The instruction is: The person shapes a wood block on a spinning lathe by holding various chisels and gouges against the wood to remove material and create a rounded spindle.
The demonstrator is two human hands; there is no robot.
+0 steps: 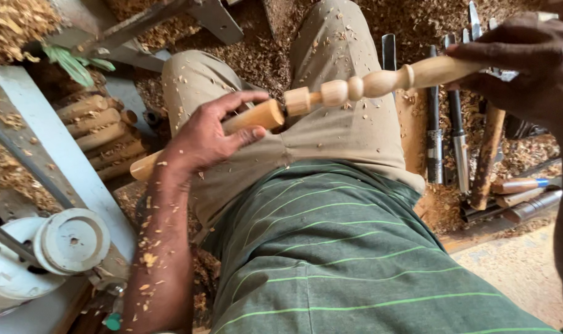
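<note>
Left hand, centre left of frame: fingers wrapped around a plain wooden rod, gripped near its right end. Right hand, upper right: closed on the smooth end of a turned wooden spindle with beads and rings, held across the lap, its left end just beside the rod's end. Right of the lap: row of metal chisels on wood shavings. Left: stack of wooden blanks; lower left, white pulley.
</note>
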